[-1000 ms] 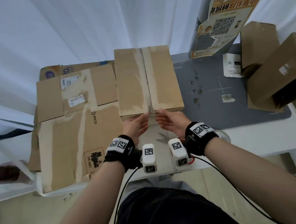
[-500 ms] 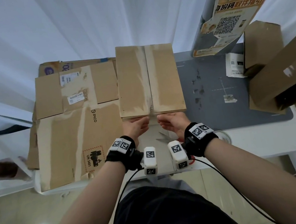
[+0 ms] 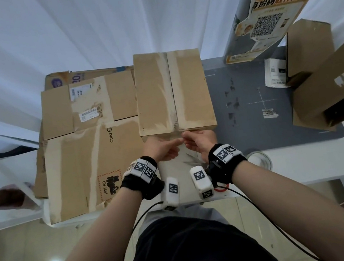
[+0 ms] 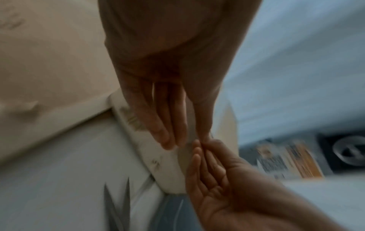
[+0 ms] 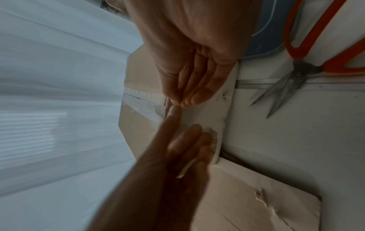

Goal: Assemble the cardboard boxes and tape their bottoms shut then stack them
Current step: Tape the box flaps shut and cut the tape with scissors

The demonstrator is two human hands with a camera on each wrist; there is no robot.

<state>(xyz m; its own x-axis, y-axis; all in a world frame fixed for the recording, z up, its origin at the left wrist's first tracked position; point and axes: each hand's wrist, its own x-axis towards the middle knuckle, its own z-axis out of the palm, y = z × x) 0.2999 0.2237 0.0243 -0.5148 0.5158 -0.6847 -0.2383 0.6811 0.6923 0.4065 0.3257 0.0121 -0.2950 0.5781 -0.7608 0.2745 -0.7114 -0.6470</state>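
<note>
Pressing flat, straight-fingered, left hand (image 3: pixel 162 150) and right hand (image 3: pixel 198 141) smooth tape down the upturned brown cardboard box (image 3: pixel 172 90); uneven pressure could wrinkle it loose.

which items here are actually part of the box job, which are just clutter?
In use:
- brown cardboard box, flaps closed along a centre seam, both hands at its near side
- left hand, fingers straight
- right hand
- flattened brown cardboard sheets
- orange-handled steel scissors
- assembled brown boxes at the right

Lying about:
- orange QR-code poster
- small white carton
</note>
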